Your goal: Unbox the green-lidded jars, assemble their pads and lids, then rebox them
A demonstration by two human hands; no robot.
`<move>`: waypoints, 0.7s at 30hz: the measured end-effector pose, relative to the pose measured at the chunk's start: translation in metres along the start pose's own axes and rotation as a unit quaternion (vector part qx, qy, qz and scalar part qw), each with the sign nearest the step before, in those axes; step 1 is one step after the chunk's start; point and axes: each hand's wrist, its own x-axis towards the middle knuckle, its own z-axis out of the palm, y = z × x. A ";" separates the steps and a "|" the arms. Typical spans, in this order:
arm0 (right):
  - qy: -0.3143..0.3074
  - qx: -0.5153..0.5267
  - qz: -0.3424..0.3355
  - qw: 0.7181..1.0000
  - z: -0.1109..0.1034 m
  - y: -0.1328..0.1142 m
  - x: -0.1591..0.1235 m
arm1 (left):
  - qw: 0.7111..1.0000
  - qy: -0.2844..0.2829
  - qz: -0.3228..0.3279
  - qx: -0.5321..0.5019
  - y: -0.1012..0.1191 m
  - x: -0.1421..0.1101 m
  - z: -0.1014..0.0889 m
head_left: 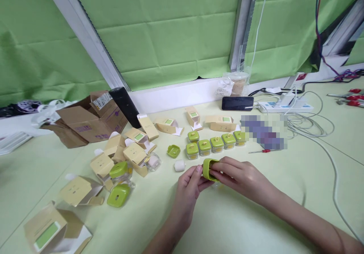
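Note:
Both hands hold a green square lid (pixel 207 169) turned on its side above the table. My left hand (pixel 190 184) pinches its outer left edge between thumb and fingers. My right hand (pixel 239 175) has its fingertips inside the lid's hollow; what they touch there is hidden. Something clear (pixel 218 185) shows partly beneath the hands. Just beyond lie a small white cylinder (pixel 179 165) and a second green lid (pixel 173 151), hollow side up. Several small clear containers with green lids (pixel 217 144) stand in a row behind the hands.
Opened small cartons (pixel 81 189) lie across the left, among them two green-lidded containers (pixel 118 195). A brown cardboard box (pixel 91 121) stands at the back left. A phone (pixel 237 103), power strip (pixel 287 105), cables and a red-handled screwdriver (pixel 264 151) are on the right.

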 end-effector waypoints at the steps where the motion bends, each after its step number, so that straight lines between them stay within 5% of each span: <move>1: 0.002 -0.018 -0.004 1.000 0.000 0.000 0.000 | 1.000 -0.002 -0.004 -0.008 0.000 0.000 0.000; 10: 0.028 -0.045 -0.013 0.998 0.001 0.000 0.001 | 0.993 -0.049 -0.081 -0.066 0.004 0.003 -0.006; 13: 0.024 0.019 -0.004 1.000 -0.006 -0.002 0.003 | 0.994 -0.061 -0.087 -0.031 0.008 0.003 -0.007; 18: -0.101 0.239 0.052 0.964 -0.027 -0.007 0.008 | 0.992 -0.103 -0.074 0.022 0.013 0.000 -0.002; 21: -0.045 0.297 0.088 0.950 -0.033 -0.010 0.007 | 0.993 -0.093 -0.068 0.004 0.012 -0.001 0.000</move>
